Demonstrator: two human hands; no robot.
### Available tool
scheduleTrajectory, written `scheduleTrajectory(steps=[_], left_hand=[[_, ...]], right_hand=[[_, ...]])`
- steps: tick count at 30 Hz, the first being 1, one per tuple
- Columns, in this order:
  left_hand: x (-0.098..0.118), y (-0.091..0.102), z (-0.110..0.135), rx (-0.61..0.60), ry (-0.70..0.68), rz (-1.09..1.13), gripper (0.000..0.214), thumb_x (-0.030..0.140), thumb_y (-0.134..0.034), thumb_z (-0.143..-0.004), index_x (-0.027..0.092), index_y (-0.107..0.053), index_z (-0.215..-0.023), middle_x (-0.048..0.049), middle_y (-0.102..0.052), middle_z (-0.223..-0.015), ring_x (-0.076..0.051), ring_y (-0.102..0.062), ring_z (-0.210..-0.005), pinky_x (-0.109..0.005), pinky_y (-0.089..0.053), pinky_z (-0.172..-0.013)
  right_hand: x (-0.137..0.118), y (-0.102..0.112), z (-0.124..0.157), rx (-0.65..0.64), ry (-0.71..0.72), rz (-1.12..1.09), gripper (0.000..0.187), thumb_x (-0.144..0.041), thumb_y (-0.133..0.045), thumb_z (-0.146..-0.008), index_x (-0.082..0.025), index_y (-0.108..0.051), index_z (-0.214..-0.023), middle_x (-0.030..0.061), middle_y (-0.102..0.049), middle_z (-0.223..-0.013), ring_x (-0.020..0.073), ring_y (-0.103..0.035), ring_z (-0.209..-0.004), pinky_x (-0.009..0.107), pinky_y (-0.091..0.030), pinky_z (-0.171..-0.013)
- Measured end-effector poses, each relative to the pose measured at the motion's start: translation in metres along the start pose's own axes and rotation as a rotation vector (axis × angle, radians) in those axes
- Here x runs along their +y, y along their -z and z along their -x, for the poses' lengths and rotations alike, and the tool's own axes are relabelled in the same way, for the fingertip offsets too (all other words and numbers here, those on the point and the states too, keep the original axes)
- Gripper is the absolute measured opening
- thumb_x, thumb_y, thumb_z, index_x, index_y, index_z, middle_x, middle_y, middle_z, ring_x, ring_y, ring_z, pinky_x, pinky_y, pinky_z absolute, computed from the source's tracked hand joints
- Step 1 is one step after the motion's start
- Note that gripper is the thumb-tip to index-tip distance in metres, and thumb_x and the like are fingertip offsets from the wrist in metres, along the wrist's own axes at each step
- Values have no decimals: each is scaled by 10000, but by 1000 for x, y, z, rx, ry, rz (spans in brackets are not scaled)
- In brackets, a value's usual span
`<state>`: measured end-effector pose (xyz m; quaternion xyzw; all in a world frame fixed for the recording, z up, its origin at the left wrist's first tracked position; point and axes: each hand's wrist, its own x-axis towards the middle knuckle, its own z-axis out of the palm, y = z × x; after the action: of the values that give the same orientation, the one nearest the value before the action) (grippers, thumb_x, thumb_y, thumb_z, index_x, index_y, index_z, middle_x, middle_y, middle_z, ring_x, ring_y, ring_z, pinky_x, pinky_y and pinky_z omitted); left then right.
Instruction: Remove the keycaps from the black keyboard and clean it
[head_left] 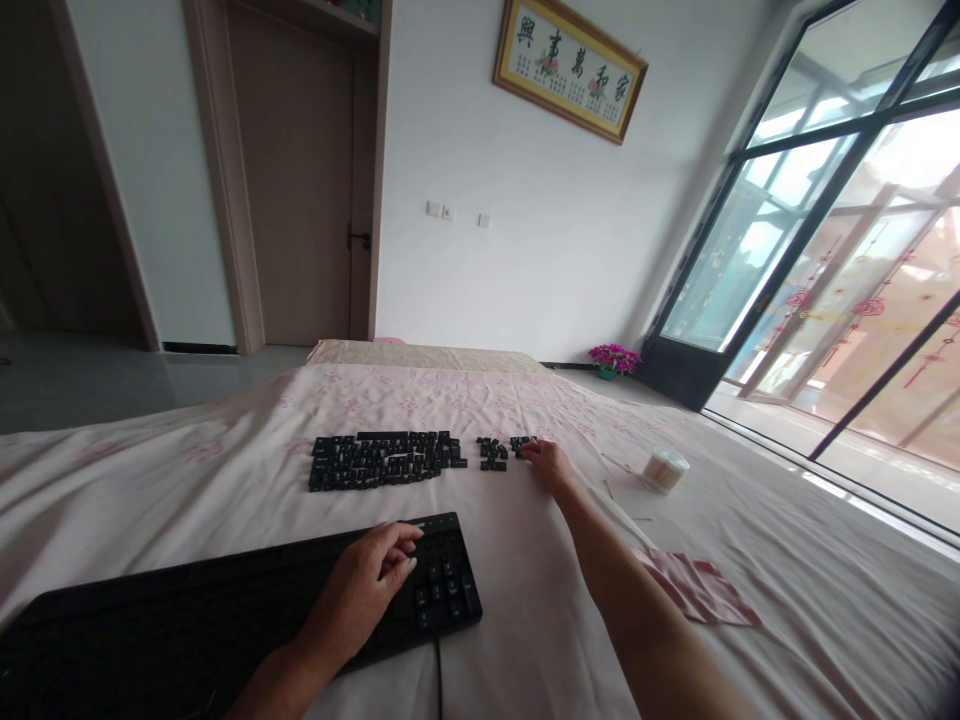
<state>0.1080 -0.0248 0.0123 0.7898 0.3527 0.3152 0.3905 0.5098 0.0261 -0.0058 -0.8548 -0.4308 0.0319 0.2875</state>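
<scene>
A black keyboard lies at a slant on the cloth, mostly bare of keycaps, with number-pad keys fitted at its right end. Over that end, my left hand hovers with fingers loosely bent and the thumb apart; nothing shows in it. Farther off, loose black keycaps are laid out in rows, and a smaller group sits to their right. My right hand reaches to the rightmost small keycaps, its fingertips pinched at one of them. The fingers partly hide that keycap.
A clear tub of cotton swabs stands at the right, with a few loose swabs nearby. A folded pink cloth lies beside my right forearm. The keyboard cable runs towards me. Pale patterned fabric covers the surface.
</scene>
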Motion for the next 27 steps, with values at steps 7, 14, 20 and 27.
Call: scheduleTrajectory(steps=[7,14,20,27], left_hand=[[-2,0,0,1,-22,3,252,204,-502,-788,209,-627,-1007,-33,-663,-950,-154,-632,-792,-285,-502,-784],[-2,2,1,21,-73,-5,256,157,-512,-785,196,-636,-1006,-36,-665,-947,-141,-629,-781,-275,-499,-780],[-4,0,2,11,-108,-67,270,125,-529,-780,202,-639,-1015,-33,-657,-969,-140,-622,-795,-273,-488,-791],[3,-2,6,10,-131,-109,271,101,-513,-778,218,-648,-982,-25,-646,-965,-150,-612,-830,-276,-472,-813]], right_hand=[[-7,11,11,46,11,-43,288,-415,-633,-737,-220,-736,-922,48,-724,-867,227,-639,-829,281,-437,-681],[-42,27,49,3,143,-226,651,-515,-165,-946,-127,-685,-992,107,-703,-948,171,-632,-728,265,-456,-678],[-91,41,124,-221,430,-372,585,-516,-233,-945,-176,-698,-843,48,-680,-798,153,-598,-726,252,-448,-670],[-123,39,194,-491,405,-638,254,-379,-564,-822,-179,-621,-968,33,-660,-822,132,-587,-648,195,-421,-473]])
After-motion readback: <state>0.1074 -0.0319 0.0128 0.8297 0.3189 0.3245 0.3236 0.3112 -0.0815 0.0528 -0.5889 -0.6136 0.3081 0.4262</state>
